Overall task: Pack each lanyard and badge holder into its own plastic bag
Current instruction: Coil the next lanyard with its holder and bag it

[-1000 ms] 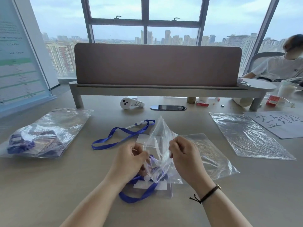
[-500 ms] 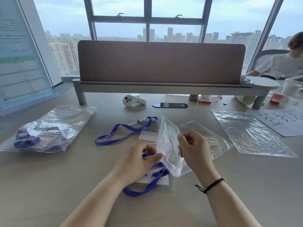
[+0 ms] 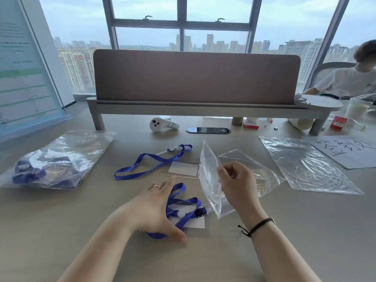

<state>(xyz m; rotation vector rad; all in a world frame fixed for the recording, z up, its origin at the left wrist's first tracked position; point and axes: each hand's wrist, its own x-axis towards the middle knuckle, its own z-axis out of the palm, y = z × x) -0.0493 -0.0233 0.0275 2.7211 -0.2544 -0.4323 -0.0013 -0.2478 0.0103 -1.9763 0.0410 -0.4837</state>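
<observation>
Pinching the plastic bag (image 3: 209, 180) upright at three o'clock in our right grip (image 3: 237, 185), we spread our left grip (image 3: 154, 212) over the lanyard (image 3: 181, 202), judging the next move is gathering it with its badge holder (image 3: 195, 222) for bagging.

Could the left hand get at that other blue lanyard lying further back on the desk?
Probably yes. The far lanyard lies in the open, just beyond the left hand, with only bare desk between; the hand would first have to leave the near lanyard.

a pale wooden table (image 3: 61, 231) carries two blue lanyards (image 3: 154, 162) with badge holders (image 3: 183, 169), a filled plastic bag (image 3: 55, 159) at the left, flat empty bags (image 3: 309, 165) and a handwritten sheet (image 3: 350, 151) at the right.
</observation>
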